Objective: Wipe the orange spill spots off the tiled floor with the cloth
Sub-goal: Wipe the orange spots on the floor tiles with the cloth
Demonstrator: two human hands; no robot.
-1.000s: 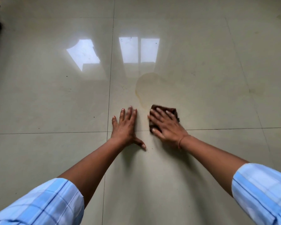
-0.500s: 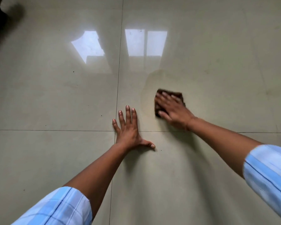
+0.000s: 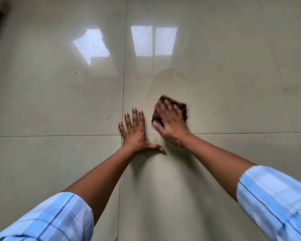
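the left hand (image 3: 135,134) lies flat on the tiled floor (image 3: 50,105), its fingers (image 3: 134,117) straight and close together, thumb stuck out to the side, released and holding nothing. it rests right where the grout lines (image 3: 124,84) cross. just to the right of those fingers, the right hand (image 3: 171,123) presses down on the dark brown cloth (image 3: 182,106). its fingers are spread flat over the cloth rather than curled round it, though the hand is motion-blurred and the thumb side is hard to read. the cloth lies on the floor under the right fingers, its far and right edges showing past the fingertips. beyond those fingertips a faint rounded patch (image 3: 165,80) marks the tile, and farther on bright window reflections (image 3: 153,41) shine on the glossy surface. both forearms are bare, with light blue checked sleeves (image 3: 59,218) nearest the camera.
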